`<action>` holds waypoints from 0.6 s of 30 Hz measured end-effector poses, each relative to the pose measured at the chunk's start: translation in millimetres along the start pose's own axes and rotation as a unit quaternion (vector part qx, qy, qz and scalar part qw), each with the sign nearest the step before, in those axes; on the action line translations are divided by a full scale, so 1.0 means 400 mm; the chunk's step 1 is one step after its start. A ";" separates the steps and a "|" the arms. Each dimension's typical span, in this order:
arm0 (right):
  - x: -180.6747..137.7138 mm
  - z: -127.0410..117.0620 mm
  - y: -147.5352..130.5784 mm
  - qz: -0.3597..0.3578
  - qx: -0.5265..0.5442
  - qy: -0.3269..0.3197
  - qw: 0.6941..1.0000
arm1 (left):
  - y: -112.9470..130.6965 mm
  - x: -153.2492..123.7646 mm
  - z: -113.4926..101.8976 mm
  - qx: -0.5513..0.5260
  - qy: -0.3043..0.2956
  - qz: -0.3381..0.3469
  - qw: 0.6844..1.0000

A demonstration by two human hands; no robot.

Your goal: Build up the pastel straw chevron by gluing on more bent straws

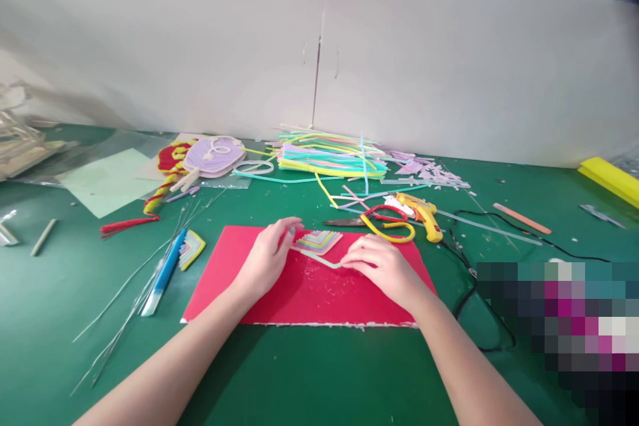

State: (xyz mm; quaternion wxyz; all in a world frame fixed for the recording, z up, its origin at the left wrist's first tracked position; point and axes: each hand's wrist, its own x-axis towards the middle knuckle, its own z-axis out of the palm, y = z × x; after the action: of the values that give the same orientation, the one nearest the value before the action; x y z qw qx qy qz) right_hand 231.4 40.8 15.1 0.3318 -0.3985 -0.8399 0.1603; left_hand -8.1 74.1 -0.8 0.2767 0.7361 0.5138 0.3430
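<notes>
A thin pale green strip (322,259) stretches between my two hands, bent near its right end. My right hand (379,265) pinches that right end between thumb and fingers. At the other end, my left hand (267,253) is closed with its fingers curled by the strip, though the exact grip is partly hidden. Just behind the strip lies a small striped piece (319,241) in pastel colours, with an angled pattern. Both hands rest over a red board (309,299) with small white scraps on it.
Scissors (387,223) and a yellow glue gun (424,216) with a black cord lie behind my right hand. Bundled coloured strips (329,163) sit by the wall. To the left are a blue-handled knife (170,269), thin wires, another striped piece (191,249) and a purple craft fan (214,156).
</notes>
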 end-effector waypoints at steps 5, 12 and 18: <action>-0.002 0.004 -0.004 -0.002 -0.023 -0.020 1.000 | -0.010 0.012 0.017 -0.003 -0.057 0.017 0.998; 0.005 0.022 -0.004 -0.020 -0.026 -0.011 0.999 | 0.000 0.015 0.014 -0.038 -0.077 0.023 0.996; 0.002 0.033 0.016 -0.016 -0.024 -0.023 0.999 | 0.024 0.008 0.024 0.012 -0.092 0.024 0.995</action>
State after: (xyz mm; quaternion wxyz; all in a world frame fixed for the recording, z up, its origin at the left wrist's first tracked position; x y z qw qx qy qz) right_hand 225.7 45.4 2.4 0.3058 -0.3893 -0.8569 0.1441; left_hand 5.5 73.4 1.2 0.3054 0.7798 0.4725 0.2746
